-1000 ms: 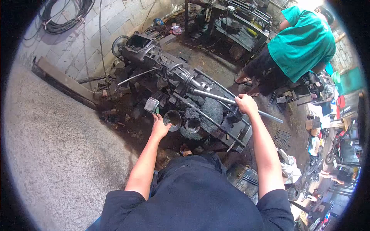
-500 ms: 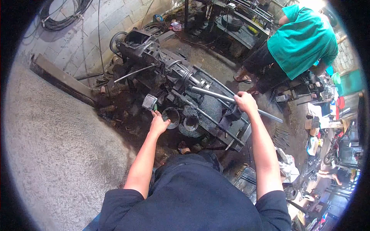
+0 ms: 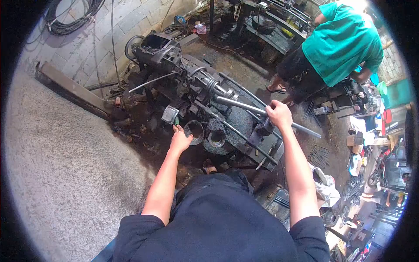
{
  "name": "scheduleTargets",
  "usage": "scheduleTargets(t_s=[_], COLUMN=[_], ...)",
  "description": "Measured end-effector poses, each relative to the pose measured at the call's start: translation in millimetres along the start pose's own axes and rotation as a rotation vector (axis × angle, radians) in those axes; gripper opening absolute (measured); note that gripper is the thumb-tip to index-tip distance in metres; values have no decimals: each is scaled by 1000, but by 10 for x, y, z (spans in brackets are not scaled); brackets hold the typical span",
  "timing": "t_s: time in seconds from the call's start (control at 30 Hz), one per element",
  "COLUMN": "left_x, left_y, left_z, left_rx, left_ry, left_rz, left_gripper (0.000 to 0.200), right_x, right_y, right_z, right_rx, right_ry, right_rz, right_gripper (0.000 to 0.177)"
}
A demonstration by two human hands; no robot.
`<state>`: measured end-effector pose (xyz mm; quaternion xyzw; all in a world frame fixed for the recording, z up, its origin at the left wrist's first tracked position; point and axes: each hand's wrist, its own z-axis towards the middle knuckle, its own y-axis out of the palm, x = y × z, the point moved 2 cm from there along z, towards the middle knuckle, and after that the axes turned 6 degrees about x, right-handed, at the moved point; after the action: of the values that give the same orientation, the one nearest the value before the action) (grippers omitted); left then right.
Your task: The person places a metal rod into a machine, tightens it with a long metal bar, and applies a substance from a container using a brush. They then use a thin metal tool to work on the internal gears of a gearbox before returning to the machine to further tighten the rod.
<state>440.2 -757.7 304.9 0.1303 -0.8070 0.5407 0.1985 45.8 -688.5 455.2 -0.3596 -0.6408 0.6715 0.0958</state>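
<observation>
My right hand [image 3: 279, 114] is wrapped around a long metal pipe [image 3: 244, 105]. One end of the pipe reaches the spindle [image 3: 225, 92] of a dark, lathe-like machine [image 3: 159, 54], and the other end sticks out to the right past my hand. My left hand [image 3: 180, 139] reaches up to a small grey switch box [image 3: 170, 114]. Its fingertips touch a green part [image 3: 176, 121] on the box's lower side, while the thumb stands apart. Beside that hand is a round metal ring [image 3: 193, 132], with a smaller ring [image 3: 217, 139] to its right.
Metal chips [image 3: 239, 124] cover the machine's bed. A thin rod [image 3: 152, 82] juts from the machine's left. A person in a green shirt [image 3: 342, 46] bends over at the upper right. Thin rods [image 3: 319, 156] lie on the floor, and a coiled cable [image 3: 72, 19] hangs on the wall.
Both hands keep almost the same places, the right still around the pipe and the left at the switch box. The person in green has shifted slightly.
</observation>
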Motion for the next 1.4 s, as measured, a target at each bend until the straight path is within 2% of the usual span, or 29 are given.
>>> scheduleTargets(t_s=[0.3, 0.57, 0.67, 0.83, 1.4], left_x=[-50, -89, -95, -55, -21], left_y=[68, 86, 73, 46, 30], left_z=[34, 53, 63, 58, 43], left_rx=[11, 19, -6, -31, -36], left_ry=[28, 43, 36, 31, 29], left_rz=[36, 47, 33, 20, 2], left_gripper=[80, 81, 83, 83, 85], right_x=[-33, -20, -18, 14, -31], right_y=[-8, 15, 34, 40, 33], right_z=[-19, -7, 5, 36, 33], right_rx=[54, 29, 79, -5, -16], right_ry=[-23, -9, -44, -25, 20], right_rz=[-33, -16, -16, -32, -49], right_gripper=[33, 35, 32, 37, 39])
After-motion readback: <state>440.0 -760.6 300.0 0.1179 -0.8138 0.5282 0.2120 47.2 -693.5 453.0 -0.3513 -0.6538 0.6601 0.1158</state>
